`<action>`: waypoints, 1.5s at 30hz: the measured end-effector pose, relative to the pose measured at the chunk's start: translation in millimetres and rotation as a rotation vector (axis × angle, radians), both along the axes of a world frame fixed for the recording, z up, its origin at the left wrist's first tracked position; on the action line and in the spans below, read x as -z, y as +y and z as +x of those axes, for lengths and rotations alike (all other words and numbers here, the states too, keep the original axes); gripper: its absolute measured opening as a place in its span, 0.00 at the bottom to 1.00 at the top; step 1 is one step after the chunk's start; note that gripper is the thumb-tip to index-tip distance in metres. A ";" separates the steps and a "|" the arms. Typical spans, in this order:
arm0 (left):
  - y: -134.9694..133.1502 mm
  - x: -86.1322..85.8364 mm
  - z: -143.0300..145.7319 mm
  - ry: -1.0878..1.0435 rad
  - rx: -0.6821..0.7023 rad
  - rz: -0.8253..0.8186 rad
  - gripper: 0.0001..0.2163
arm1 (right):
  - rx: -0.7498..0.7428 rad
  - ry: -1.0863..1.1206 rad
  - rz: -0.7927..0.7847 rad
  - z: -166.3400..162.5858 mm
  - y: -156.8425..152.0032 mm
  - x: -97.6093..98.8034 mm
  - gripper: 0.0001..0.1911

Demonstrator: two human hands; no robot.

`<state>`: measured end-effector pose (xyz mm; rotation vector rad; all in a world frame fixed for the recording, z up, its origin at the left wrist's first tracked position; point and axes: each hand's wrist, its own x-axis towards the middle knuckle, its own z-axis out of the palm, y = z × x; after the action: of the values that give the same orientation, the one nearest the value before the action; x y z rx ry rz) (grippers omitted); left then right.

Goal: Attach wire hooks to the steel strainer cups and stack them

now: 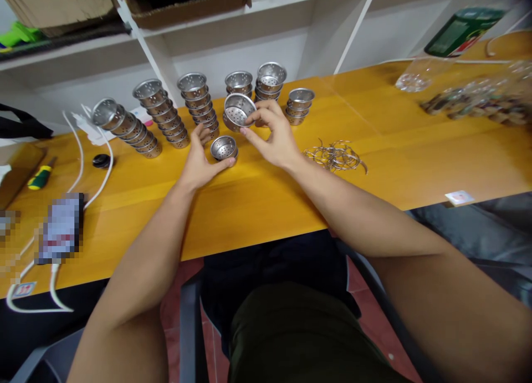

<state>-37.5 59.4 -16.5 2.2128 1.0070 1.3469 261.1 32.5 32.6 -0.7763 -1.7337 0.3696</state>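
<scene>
My right hand pinches a perforated metal strainer cup and holds it tilted just above the yellow table. A second strainer cup stands upright on the table, and my left hand curls round its near side, thumb touching its base. Behind both hands are several stacks of the same cups, some leaning to the left.
A pile of bent wire rings lies right of my right hand. A white cable, a small black cap and a screwdriver lie at the left. Clear plastic bags sit far right. White shelves stand behind.
</scene>
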 end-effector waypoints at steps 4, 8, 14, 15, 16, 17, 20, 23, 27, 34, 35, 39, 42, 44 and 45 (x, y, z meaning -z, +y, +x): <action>4.3 9.4 -0.6 0.006 0.024 -0.122 0.61 | 0.014 0.037 -0.029 1.2 5.7 4.7 0.32; 2.6 3.4 2.2 0.030 0.031 -0.103 0.56 | -0.007 0.009 -0.029 -3.3 4.1 4.7 0.31; -2.5 -7.6 8.2 0.055 0.052 -0.027 0.51 | -0.127 -0.090 -0.017 -13.9 1.9 10.2 0.23; -2.7 -8.6 8.9 0.060 0.051 -0.024 0.51 | -0.138 -0.104 -0.020 -15.7 1.9 11.5 0.21; -2.7 -9.3 9.2 0.066 0.047 -0.026 0.52 | -0.145 -0.117 -0.025 -17.4 2.0 12.7 0.20; -2.4 -9.6 9.1 0.072 0.042 -0.031 0.52 | -0.149 -0.128 -0.031 -19.0 2.2 13.7 0.19; -0.8 -8.6 7.2 0.081 0.028 -0.030 0.53 | -0.162 -0.156 -0.053 -23.1 2.5 16.1 0.19; 1.4 -5.1 3.9 0.078 0.010 -0.031 0.56 | -0.183 -0.179 -0.068 -25.9 2.5 17.2 0.19; 4.8 -0.5 -0.1 0.078 0.010 -0.061 0.60 | -0.191 -0.220 -0.072 -26.6 1.5 15.7 0.18; 12.7 3.9 -2.4 0.044 0.041 -0.061 0.60 | -0.203 -0.237 -0.107 -30.2 -4.9 14.1 0.42; 13.8 4.3 -2.4 0.037 0.036 -0.057 0.60 | -0.203 -0.231 -0.113 -31.6 -5.6 14.5 0.45; 12.1 2.2 -1.6 0.014 0.006 -0.080 0.59 | -0.126 -0.228 -0.123 -19.9 0.6 11.8 0.43; 3.5 -4.1 -0.9 0.018 0.003 -0.100 0.61 | 0.078 -0.186 -0.164 22.9 20.0 0.3 0.25; -2.3 -8.9 -1.1 0.024 -0.007 -0.078 0.62 | 0.283 -0.119 -0.220 62.7 37.3 -11.8 0.17; -4.3 -10.9 -1.4 0.024 -0.017 -0.054 0.62 | 0.408 -0.093 -0.246 82.2 45.7 -18.4 0.15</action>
<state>-38.9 55.0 -5.6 2.1899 1.0604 1.2883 343.3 78.3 50.9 -1.3160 -1.5812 0.2718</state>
